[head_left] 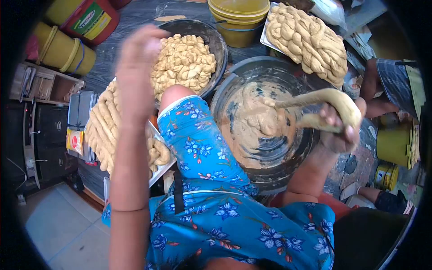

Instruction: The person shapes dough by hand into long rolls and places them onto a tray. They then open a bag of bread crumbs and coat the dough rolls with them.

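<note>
A thick, pale rope of dough (331,95) hangs folded over my right hand (344,123), whose fingers are wrapped round it. Its loose end droops over a black basin (252,63) holding a lump of wet, brownish paste (261,114) that is smeared up the walls. My left hand (139,54), blurred by motion, is raised on the other side of my knee with its fingers smeared. Behind it stands a dark bowl (220,42) heaped with small dough pieces (186,63). Under my left forearm lies a tray (167,167) with long dough strands (105,126).
Twisted dough strands (308,42) are piled on a white tray at the back right. Yellow buckets (238,31) stand behind the basin, and a red bucket (101,22) at the far left. Another person's leg (373,85) is at the right edge. My knee (177,93) rises between bowl and basin.
</note>
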